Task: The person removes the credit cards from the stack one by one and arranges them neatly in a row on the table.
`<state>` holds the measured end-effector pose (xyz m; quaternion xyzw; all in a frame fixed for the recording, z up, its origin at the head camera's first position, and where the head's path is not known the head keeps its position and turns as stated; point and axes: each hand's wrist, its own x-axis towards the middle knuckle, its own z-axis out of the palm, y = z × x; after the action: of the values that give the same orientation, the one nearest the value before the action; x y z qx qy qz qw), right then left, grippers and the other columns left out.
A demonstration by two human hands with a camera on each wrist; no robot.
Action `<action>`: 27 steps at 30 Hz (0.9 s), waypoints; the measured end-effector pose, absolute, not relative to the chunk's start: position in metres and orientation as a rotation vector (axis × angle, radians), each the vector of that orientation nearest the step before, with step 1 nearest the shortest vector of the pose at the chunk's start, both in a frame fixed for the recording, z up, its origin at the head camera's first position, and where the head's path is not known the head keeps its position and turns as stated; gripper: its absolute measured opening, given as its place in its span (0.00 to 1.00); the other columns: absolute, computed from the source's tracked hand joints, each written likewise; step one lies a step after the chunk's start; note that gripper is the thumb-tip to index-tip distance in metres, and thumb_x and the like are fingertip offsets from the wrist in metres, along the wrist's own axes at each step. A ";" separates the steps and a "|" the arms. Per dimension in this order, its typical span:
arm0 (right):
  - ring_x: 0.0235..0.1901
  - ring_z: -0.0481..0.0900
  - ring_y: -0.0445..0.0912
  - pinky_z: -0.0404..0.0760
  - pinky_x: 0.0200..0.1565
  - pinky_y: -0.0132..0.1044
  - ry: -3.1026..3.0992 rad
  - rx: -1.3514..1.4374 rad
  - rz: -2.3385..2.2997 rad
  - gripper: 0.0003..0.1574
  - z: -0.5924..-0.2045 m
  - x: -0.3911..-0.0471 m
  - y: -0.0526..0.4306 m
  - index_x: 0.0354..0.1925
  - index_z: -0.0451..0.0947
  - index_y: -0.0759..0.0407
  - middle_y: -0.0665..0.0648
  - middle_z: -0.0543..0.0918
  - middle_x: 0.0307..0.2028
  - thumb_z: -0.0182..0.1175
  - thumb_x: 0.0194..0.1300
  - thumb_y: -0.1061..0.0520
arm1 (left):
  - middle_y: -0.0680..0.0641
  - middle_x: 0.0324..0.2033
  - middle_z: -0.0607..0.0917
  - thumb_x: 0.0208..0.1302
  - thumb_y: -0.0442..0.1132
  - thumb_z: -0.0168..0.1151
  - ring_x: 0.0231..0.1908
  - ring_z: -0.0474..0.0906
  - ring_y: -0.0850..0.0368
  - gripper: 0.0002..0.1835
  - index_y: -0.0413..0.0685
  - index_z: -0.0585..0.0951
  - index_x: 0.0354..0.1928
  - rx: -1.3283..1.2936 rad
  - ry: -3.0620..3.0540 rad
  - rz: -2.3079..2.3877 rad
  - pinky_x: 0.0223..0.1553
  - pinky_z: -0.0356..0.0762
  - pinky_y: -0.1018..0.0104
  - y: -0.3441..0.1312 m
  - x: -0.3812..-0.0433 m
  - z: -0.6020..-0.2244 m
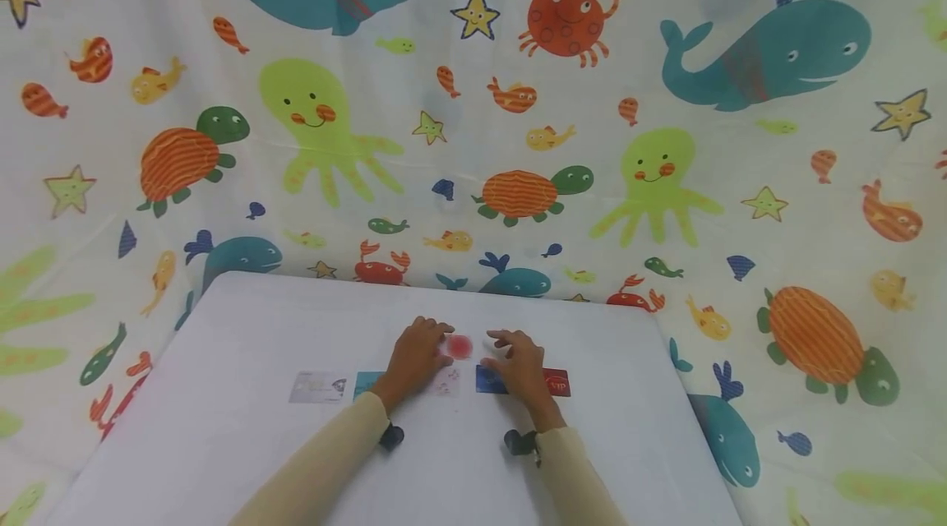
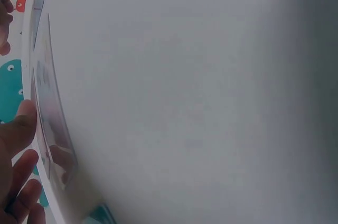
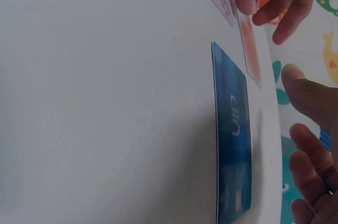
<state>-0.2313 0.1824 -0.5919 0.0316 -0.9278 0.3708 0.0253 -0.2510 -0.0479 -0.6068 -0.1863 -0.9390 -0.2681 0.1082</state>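
A pale card with a red round mark [image 1: 459, 347] lies flat on the white table, between my two hands. My left hand [image 1: 418, 355] is at its left edge, thumb and fingers spread apart; in the right wrist view the thumb [image 3: 247, 1] seems to touch that edge. My right hand [image 1: 520, 363] hovers over a blue VIP card [image 3: 232, 129], fingers loosely bent and holding nothing. Below the left hand lies a pale card with pink flowers [image 1: 447, 383]. A red VIP card [image 1: 557, 383] is partly hidden behind the right hand.
The white table [image 1: 222, 394] carries a teal card [image 1: 368, 383], partly covered by the left hand, and a silver-grey card [image 1: 316, 387] at the row's left end. A curtain [image 1: 459, 99] printed with sea animals hangs behind the table's back edge.
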 end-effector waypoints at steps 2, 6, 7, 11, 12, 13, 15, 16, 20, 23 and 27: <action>0.46 0.78 0.46 0.69 0.58 0.54 -2.876 0.096 1.151 0.30 -0.592 -0.233 0.180 0.65 0.82 0.40 0.50 0.86 0.50 0.76 0.66 0.50 | 0.50 0.51 0.90 0.60 0.48 0.82 0.52 0.81 0.52 0.28 0.54 0.85 0.62 -0.539 -2.770 -0.795 0.62 0.84 0.52 -0.051 -0.252 -0.607; 0.46 0.77 0.45 0.70 0.58 0.54 -2.899 0.089 1.147 0.30 -0.593 -0.236 0.174 0.65 0.82 0.39 0.49 0.86 0.50 0.76 0.66 0.50 | 0.49 0.52 0.89 0.61 0.48 0.81 0.52 0.80 0.52 0.28 0.54 0.85 0.62 -0.527 -2.791 -0.810 0.63 0.83 0.52 -0.056 -0.253 -0.606; 0.46 0.77 0.44 0.70 0.59 0.53 -2.903 0.084 1.147 0.30 -0.593 -0.236 0.173 0.65 0.82 0.39 0.48 0.86 0.50 0.77 0.66 0.50 | 0.48 0.52 0.89 0.61 0.47 0.81 0.52 0.80 0.51 0.28 0.53 0.85 0.62 -0.523 -2.793 -0.819 0.63 0.83 0.51 -0.057 -0.254 -0.606; 0.45 0.77 0.45 0.70 0.59 0.55 -2.908 0.119 1.139 0.31 -0.595 -0.239 0.169 0.65 0.82 0.41 0.49 0.86 0.50 0.77 0.65 0.50 | 0.48 0.51 0.89 0.61 0.48 0.80 0.51 0.80 0.51 0.26 0.52 0.85 0.61 -0.497 -2.817 -0.804 0.63 0.84 0.51 -0.060 -0.257 -0.606; 0.45 0.77 0.45 0.70 0.59 0.54 -2.911 0.128 1.134 0.31 -0.596 -0.239 0.169 0.65 0.82 0.41 0.49 0.86 0.50 0.77 0.65 0.50 | 0.48 0.51 0.89 0.61 0.48 0.80 0.52 0.80 0.51 0.26 0.53 0.85 0.60 -0.488 -2.826 -0.799 0.63 0.84 0.51 -0.061 -0.258 -0.607; 0.45 0.77 0.45 0.70 0.59 0.54 -2.914 0.140 1.126 0.31 -0.596 -0.240 0.168 0.66 0.82 0.41 0.49 0.86 0.50 0.76 0.66 0.50 | 0.48 0.51 0.88 0.62 0.48 0.80 0.52 0.80 0.51 0.25 0.53 0.85 0.60 -0.477 -2.842 -0.799 0.63 0.84 0.51 -0.061 -0.258 -0.606; 0.45 0.77 0.45 0.70 0.59 0.54 -2.920 0.157 1.110 0.31 -0.598 -0.241 0.166 0.66 0.82 0.42 0.49 0.85 0.50 0.76 0.66 0.50 | 0.48 0.50 0.87 0.62 0.49 0.80 0.52 0.79 0.51 0.25 0.53 0.86 0.59 -0.460 -2.868 -0.794 0.63 0.84 0.51 -0.062 -0.260 -0.606; 0.45 0.77 0.45 0.70 0.59 0.54 -2.923 0.158 1.109 0.31 -0.598 -0.241 0.165 0.66 0.82 0.41 0.49 0.85 0.50 0.76 0.67 0.51 | 0.48 0.50 0.87 0.62 0.49 0.80 0.52 0.79 0.51 0.24 0.53 0.86 0.58 -0.456 -2.875 -0.795 0.62 0.84 0.51 -0.063 -0.260 -0.606; 0.46 0.77 0.45 0.70 0.60 0.55 -2.927 0.156 1.127 0.30 -0.597 -0.242 0.162 0.66 0.82 0.41 0.49 0.85 0.50 0.75 0.68 0.52 | 0.48 0.48 0.85 0.61 0.49 0.80 0.50 0.78 0.51 0.23 0.51 0.86 0.56 -0.455 -2.897 -0.823 0.61 0.84 0.52 -0.065 -0.262 -0.604; 0.46 0.77 0.45 0.70 0.61 0.55 -2.934 0.154 1.139 0.29 -0.596 -0.243 0.160 0.66 0.82 0.41 0.49 0.85 0.50 0.75 0.68 0.52 | 0.48 0.46 0.84 0.61 0.48 0.81 0.49 0.77 0.52 0.23 0.51 0.85 0.55 -0.456 -2.905 -0.857 0.59 0.85 0.54 -0.067 -0.264 -0.603; 0.46 0.77 0.45 0.70 0.62 0.56 -2.949 0.148 1.127 0.29 -0.596 -0.244 0.156 0.66 0.82 0.41 0.48 0.85 0.50 0.75 0.68 0.50 | 0.50 0.44 0.83 0.59 0.49 0.82 0.46 0.75 0.54 0.24 0.53 0.84 0.54 -0.451 -2.913 -0.840 0.57 0.86 0.57 -0.068 -0.269 -0.609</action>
<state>-0.2440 0.1564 -0.5962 0.0469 -0.9331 0.3564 -0.0095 -0.2695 -0.0682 -0.6092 -0.1471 -0.9496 -0.2740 0.0382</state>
